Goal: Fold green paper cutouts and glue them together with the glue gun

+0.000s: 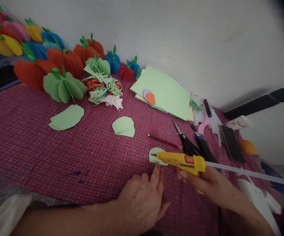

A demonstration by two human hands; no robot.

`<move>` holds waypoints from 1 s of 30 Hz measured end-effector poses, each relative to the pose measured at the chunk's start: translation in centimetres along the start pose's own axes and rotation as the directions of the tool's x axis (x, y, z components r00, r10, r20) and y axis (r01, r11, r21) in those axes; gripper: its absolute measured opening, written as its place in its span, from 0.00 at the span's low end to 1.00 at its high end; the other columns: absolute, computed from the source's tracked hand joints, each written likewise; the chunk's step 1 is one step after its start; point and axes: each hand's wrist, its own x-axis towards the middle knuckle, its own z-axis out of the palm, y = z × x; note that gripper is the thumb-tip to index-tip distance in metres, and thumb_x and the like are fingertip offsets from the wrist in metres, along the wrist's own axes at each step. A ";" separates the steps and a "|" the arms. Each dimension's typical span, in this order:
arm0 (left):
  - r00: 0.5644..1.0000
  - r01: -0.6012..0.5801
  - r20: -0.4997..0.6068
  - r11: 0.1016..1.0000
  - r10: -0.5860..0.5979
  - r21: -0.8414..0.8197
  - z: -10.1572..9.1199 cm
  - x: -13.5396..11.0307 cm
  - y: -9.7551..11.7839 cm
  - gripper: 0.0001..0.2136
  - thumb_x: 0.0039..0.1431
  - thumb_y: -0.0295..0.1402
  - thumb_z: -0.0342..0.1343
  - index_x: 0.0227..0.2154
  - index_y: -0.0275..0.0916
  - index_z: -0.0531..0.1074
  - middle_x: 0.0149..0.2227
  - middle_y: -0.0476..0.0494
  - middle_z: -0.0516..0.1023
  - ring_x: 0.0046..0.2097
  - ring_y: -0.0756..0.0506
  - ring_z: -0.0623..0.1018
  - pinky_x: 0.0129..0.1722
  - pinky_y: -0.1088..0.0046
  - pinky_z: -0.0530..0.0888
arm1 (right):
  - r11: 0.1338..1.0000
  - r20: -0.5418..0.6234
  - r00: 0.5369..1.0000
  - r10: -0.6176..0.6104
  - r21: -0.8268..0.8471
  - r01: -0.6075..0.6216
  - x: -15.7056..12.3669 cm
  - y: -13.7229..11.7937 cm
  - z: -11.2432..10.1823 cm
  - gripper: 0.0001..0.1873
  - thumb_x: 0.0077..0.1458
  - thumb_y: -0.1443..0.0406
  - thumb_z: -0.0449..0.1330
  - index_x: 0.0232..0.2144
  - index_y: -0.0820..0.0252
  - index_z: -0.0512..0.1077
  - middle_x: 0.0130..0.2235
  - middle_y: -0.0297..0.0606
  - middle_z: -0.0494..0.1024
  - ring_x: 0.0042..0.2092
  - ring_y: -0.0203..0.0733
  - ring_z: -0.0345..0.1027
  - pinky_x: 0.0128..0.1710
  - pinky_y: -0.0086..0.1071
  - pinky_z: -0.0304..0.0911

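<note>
My right hand is wrapped round a yellow hot glue gun. A long translucent glue stick sticks out of its back end. The nozzle is over a small light green cutout on the checked cloth; whether it touches cannot be told. My left hand holds nothing and has its index finger stretched out, the tip at the cutout's near edge. Beyond it are a small stack of green cutouts and a larger green stack. A dark red pencil lies just past the glue gun.
Black scissors and a dark-handled cutter lie behind the glue gun. Green sheets lie by the wall. Scraps and several pumpkin-shaped crafts stand to the left. At right are a phone and paper cup.
</note>
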 end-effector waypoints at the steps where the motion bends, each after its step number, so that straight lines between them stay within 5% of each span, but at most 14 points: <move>1: 1.000 0.001 -0.003 1.000 -0.001 0.003 0.0 0.0 0.0 0.28 0.60 0.47 0.39 0.55 0.31 0.63 0.59 0.30 0.62 0.31 0.45 0.73 0.23 0.67 0.68 | 1.000 0.000 1.000 0.001 0.002 -0.001 0.0 0.0 0.0 0.20 0.54 0.53 0.55 0.45 0.58 0.71 0.30 0.37 0.75 0.31 0.40 0.68 0.27 0.29 0.66; 8: 1.000 0.006 -0.016 1.000 -0.006 0.012 0.1 0.1 0.0 0.28 0.60 0.48 0.40 0.55 0.31 0.63 0.58 0.31 0.63 0.30 0.45 0.73 0.23 0.68 0.67 | 1.000 0.029 1.000 0.008 -0.020 -0.008 -0.1 -0.2 -0.1 0.17 0.55 0.52 0.54 0.36 0.57 0.73 0.29 0.36 0.75 0.29 0.38 0.68 0.26 0.28 0.66; 30: 1.000 -0.014 0.011 1.000 0.014 0.020 -0.2 0.0 0.0 0.29 0.61 0.47 0.39 0.56 0.29 0.61 0.58 0.28 0.63 0.29 0.47 0.72 0.22 0.69 0.64 | 0.999 0.049 0.998 0.043 -0.032 -0.042 -0.4 -0.5 -0.6 0.14 0.54 0.54 0.56 0.32 0.57 0.72 0.26 0.32 0.72 0.24 0.33 0.60 0.20 0.25 0.58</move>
